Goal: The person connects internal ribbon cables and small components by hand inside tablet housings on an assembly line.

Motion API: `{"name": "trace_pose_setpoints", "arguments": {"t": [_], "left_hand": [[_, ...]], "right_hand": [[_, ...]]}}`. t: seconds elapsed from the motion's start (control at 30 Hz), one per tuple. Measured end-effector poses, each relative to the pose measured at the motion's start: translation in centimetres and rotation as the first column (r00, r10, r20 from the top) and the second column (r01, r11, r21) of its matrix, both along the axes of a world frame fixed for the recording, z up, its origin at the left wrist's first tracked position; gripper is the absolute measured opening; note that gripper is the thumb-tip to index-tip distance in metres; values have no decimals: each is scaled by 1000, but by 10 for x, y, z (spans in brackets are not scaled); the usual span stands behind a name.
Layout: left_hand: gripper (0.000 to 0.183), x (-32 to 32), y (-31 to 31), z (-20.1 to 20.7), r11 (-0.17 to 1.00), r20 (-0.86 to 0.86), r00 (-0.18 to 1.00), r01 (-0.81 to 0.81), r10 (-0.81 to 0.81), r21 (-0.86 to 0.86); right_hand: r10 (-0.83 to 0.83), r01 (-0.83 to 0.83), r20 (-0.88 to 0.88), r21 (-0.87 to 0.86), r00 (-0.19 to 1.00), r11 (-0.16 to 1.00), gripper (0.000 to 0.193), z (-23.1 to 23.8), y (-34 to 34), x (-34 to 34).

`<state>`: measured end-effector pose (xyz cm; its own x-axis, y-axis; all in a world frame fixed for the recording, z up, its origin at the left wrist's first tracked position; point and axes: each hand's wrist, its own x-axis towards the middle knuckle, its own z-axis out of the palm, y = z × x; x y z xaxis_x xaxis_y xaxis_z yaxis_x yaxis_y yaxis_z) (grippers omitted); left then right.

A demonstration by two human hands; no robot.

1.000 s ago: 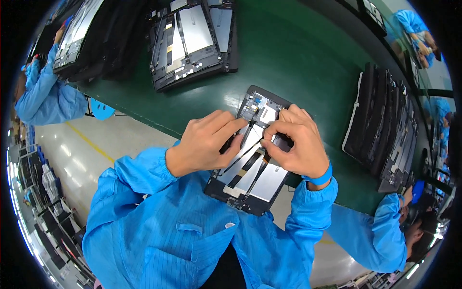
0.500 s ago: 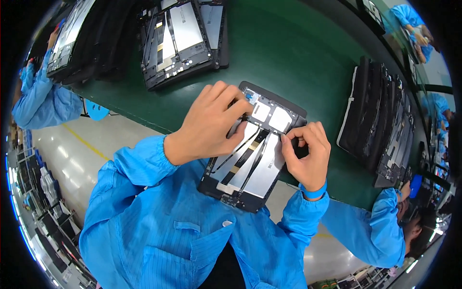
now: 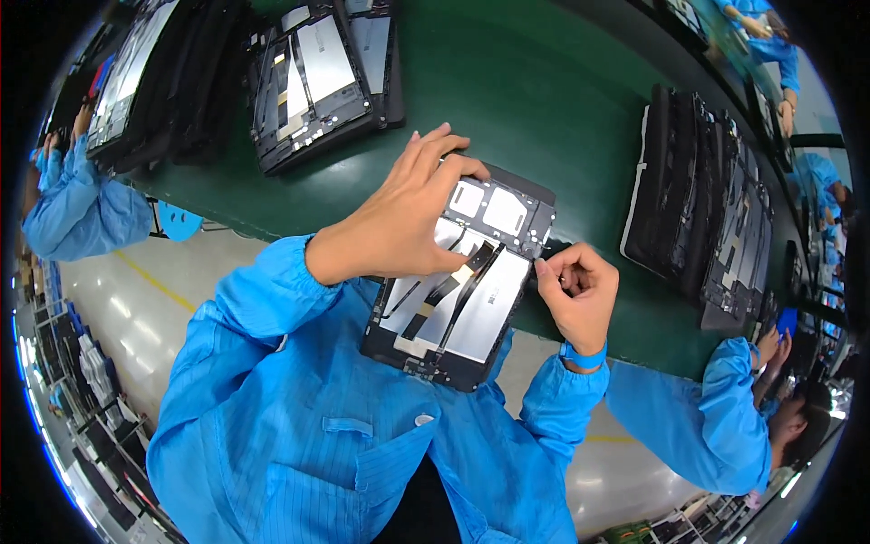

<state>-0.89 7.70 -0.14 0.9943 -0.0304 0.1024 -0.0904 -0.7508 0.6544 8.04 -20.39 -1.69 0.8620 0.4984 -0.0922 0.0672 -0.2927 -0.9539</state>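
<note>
An opened tablet with silver battery panels and dark ribbon cables lies tilted before me, its far end over the green table and its near end against my jacket. My left hand spans its upper left part. The index finger bends at the far edge, and the thumb rests by the ribbon cables. At the right edge my right hand is closed, thumb and index finger pinched together beside the frame. Whatever sits between those fingertips is too small to make out. A blue band circles my right wrist.
Opened tablets lie stacked at the far left of the green table. Another stack of dark units stands beyond them. On the right is a row of tablets standing on edge. People in blue sit at both sides.
My left hand has spread, its thumb shifting down toward the ribbon cables and its fingers toward the far edge. My right hand's pinch has moved just off the tablet's right edge. The view has shifted slightly.
</note>
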Motion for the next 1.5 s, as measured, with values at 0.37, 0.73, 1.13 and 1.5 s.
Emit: {"name": "trace_pose_setpoints", "arguments": {"t": [0.37,0.73,1.13,1.5], "left_hand": [[82,-3,20,6,986,-6,997,75,-76,-149],[115,9,7,4,991,-6,994,105,-105,77],[106,5,-15,4,985,47,986,156,-160,70],[51,-3,-17,-4,949,178,932,308,-314,65]], "right_hand": [[19,-19,8,35,1000,999,17,-2,1,2],[-4,4,9,42,1000,999,17,-4,1,0],[11,-10,53,-18,999,1000,20,2,1,1],[-22,22,42,-20,999,1000,19,0,3,0]]}}
